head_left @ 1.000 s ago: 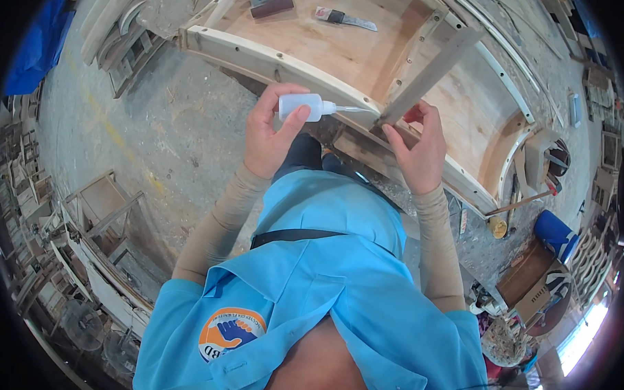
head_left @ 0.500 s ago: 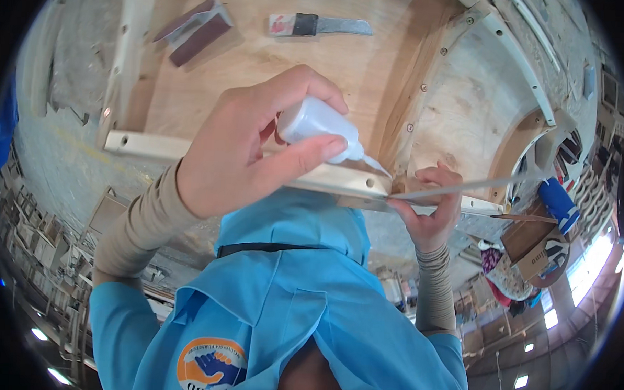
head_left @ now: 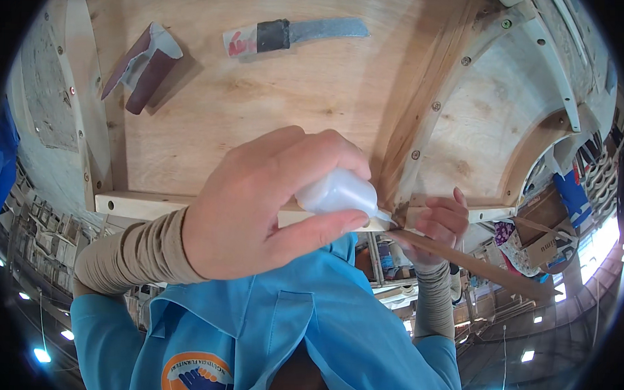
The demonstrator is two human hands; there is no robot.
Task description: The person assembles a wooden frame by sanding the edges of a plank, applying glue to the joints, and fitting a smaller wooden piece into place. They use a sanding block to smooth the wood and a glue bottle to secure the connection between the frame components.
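Bottle [head_left: 339, 192] showing milky, translucent white, right over frame [head_left: 143, 206], pale cream dotted with dark holes. Wood strip [head_left: 481, 265] at frame's near edge: plain mid-brown! Panel [head_left: 260, 104] next, warm honey, darker grain streaks, brown knots. Toward panel's left edge, sandpaper [head_left: 151, 79], maroon face, whitish back. Knife [head_left: 297, 33] further in: white handle splashed red, black band, silver-grey blade. Sleeves [head_left: 145, 247], beige both. Shirt [head_left: 267, 310], bright sky blue; badge [head_left: 199, 377], orange ring, white and navy inside. Past frame's near right corner, bundle [head_left: 573, 197], strong blue; cloth [head_left: 505, 233], purple specked white.
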